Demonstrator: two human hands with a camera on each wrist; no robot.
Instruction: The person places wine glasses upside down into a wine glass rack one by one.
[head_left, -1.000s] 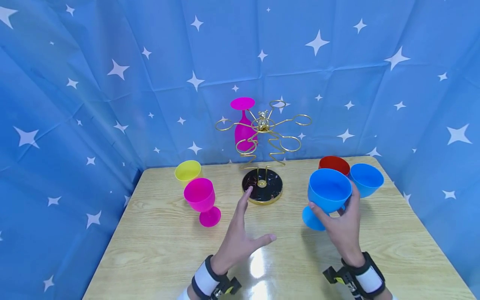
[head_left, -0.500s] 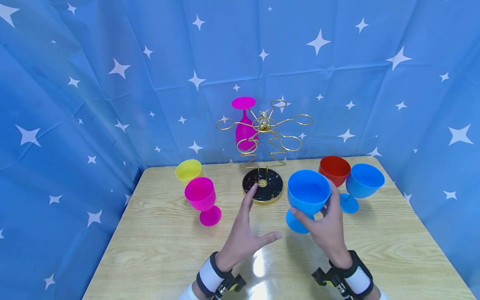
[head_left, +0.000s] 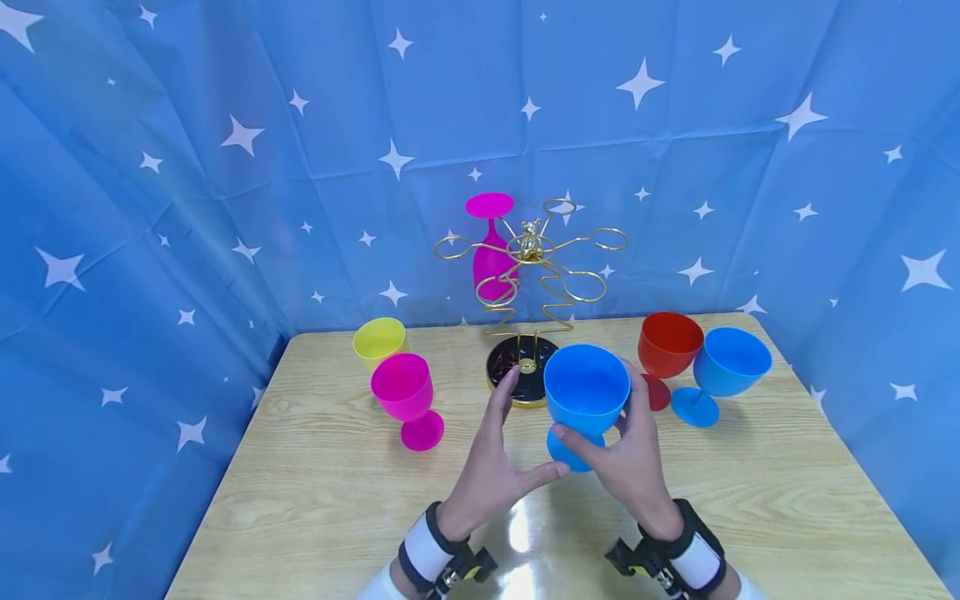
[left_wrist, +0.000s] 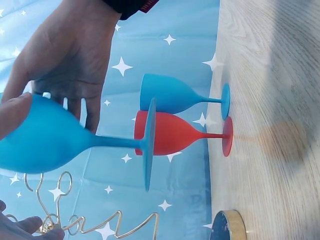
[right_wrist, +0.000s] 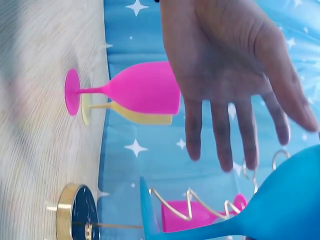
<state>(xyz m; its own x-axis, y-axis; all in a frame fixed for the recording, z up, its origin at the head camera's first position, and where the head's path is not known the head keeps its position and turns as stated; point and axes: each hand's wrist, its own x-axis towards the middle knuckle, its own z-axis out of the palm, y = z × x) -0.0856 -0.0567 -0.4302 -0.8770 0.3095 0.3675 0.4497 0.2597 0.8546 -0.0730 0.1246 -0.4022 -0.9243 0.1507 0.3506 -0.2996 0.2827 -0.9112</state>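
Note:
My right hand (head_left: 630,462) grips a blue plastic goblet (head_left: 587,396) by its bowl, holding it upright above the wooden table. In the left wrist view, the stem and round foot (left_wrist: 149,145) hang free of the fingers. My left hand (head_left: 491,467) is just to its left, thumb and fingers spread wide and holding nothing. Its open palm (right_wrist: 220,75) faces the goblet in the right wrist view. Behind the hands stands a gold wire glass rack (head_left: 531,250) with a bear figure and a black round base (head_left: 506,367). A magenta goblet (head_left: 491,267) hangs upside down from it.
To the left, a magenta goblet (head_left: 402,389) stands upright before a yellow goblet (head_left: 377,340). A red goblet (head_left: 670,346) and another blue goblet (head_left: 731,362) stand upright at the right rear. A blue starry cloth (head_left: 315,108) hangs behind the table (head_left: 300,492).
My right hand has carried the blue goblet leftward, from near the red and blue goblets to the front of the rack. My left hand has shifted slightly right, still spread.

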